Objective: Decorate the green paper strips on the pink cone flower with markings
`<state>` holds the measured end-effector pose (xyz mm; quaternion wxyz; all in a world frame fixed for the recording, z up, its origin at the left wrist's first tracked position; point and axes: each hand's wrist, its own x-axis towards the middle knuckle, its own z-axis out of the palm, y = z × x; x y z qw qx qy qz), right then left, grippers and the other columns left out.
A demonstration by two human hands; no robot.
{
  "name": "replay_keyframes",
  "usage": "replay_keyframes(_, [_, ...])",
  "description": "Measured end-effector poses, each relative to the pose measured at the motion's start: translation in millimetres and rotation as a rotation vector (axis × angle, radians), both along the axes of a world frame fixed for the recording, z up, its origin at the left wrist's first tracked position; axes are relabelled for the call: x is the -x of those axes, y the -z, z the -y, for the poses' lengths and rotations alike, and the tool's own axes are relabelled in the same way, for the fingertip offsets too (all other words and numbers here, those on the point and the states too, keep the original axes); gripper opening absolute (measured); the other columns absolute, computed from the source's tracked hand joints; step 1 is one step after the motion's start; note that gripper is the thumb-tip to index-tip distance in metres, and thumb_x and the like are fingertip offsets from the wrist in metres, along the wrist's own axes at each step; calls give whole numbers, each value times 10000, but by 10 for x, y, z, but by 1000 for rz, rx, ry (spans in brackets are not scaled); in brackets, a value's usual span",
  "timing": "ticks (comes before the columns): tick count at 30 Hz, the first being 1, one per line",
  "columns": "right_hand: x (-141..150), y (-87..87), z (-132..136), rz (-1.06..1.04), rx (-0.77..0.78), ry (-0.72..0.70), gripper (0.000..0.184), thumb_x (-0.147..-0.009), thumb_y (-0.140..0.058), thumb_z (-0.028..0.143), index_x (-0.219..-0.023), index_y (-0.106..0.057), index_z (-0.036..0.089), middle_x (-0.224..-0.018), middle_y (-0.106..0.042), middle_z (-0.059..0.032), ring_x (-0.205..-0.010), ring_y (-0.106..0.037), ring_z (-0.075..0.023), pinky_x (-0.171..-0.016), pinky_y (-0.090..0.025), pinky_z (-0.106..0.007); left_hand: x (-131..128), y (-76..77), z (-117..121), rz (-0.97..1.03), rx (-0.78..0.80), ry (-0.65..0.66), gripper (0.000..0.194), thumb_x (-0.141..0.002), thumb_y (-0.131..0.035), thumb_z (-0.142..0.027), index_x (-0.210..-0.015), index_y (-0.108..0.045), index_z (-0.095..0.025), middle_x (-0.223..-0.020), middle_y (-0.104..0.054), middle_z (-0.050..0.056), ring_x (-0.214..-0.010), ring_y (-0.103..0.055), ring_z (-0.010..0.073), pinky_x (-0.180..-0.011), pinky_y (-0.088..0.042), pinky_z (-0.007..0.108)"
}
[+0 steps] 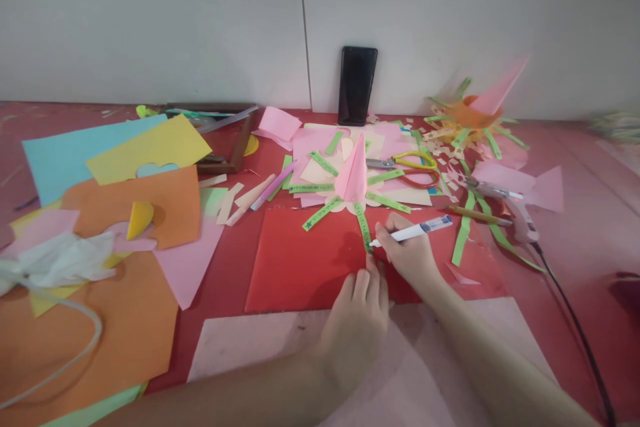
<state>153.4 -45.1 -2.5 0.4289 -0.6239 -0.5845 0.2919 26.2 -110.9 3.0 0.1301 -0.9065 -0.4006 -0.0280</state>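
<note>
A white marker pen (413, 231) is pinched in my right hand (407, 255), its tip on the lower end of a green paper strip (362, 223). My left hand (363, 300) lies just below, fingers bent and close together, holding that strip's end against the red sheet (300, 260); its thumb is hidden. The strip hangs from a paper craft with an upright pink cone (353, 173) on a scalloped cream base. Several other green strips with drawn stars and marks radiate from it.
Behind the cone lie yellow-and-red-handled scissors (417, 160); a black phone (357, 85) leans on the wall. To the right are a similar finished-looking cone craft (480, 110) and a corded glue gun (520, 213). Coloured paper sheets (135, 207) and a brown tray (240, 140) are left.
</note>
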Motion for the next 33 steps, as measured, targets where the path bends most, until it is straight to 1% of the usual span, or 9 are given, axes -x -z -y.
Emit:
replay_keyframes(4, [-3,7,-3,-30,16,-5,334,-767,-472,267,-544,-229,216,-450,-244,82,-415,-268,-70,-413,-260,-208,-4,-6,-1,-6,11,0,380,-885,-390,-265,-1179,-529,-69,-1140,-558,154,-853,-481,192,-715,-407,306])
replay_keyframes(8, [-11,17,-9,1,-17,-4,328,-760,-463,247,-542,-221,215,-474,-226,74,-436,-259,-75,-422,-258,-211,-5,-27,-4,-8,11,-3,385,-895,-372,-266,-1184,-525,-64,-1132,-562,159,-848,-482,187,-707,-408,301])
replay_keyframes(14, [-20,29,-5,21,-24,8,325,-755,-468,236,-537,-228,217,-459,-233,74,-430,-262,-78,-418,-253,-217,0,-24,1,-9,8,1,379,-889,-385,-261,-1181,-529,-67,-1142,-562,156,-848,-484,190,-698,-412,302])
replay_keyframes(16, [-23,24,-3,10,-9,13,333,-768,-472,251,-530,-241,218,-440,-250,76,-421,-279,-79,-419,-260,-220,-2,-16,6,-6,2,0,382,-890,-383,-264,-1183,-528,-67,-1145,-563,150,-847,-483,189,-698,-412,299])
replay_keyframes(20, [-26,2,4,-59,29,23,349,-801,-476,296,-523,-279,221,-374,-316,82,-382,-338,-84,-434,-312,-222,-8,-9,8,-18,6,-2,385,-893,-381,-274,-1190,-524,-77,-1152,-560,145,-856,-484,188,-705,-411,297])
replay_keyframes(26, [-31,6,6,-94,66,-17,348,-804,-494,324,-531,-303,222,-355,-362,85,-353,-367,-88,-437,-335,-228,-3,-17,-3,-9,8,8,375,-887,-396,-269,-1169,-539,-68,-1134,-566,157,-864,-487,193,-708,-407,299])
replay_keyframes(33, [-24,-27,4,-60,34,22,359,-806,-490,319,-515,-305,220,-356,-366,78,-367,-373,-89,-445,-343,-225,6,-9,9,-9,19,4,372,-882,-404,-263,-1175,-536,-75,-1161,-545,159,-867,-480,196,-710,-400,305])
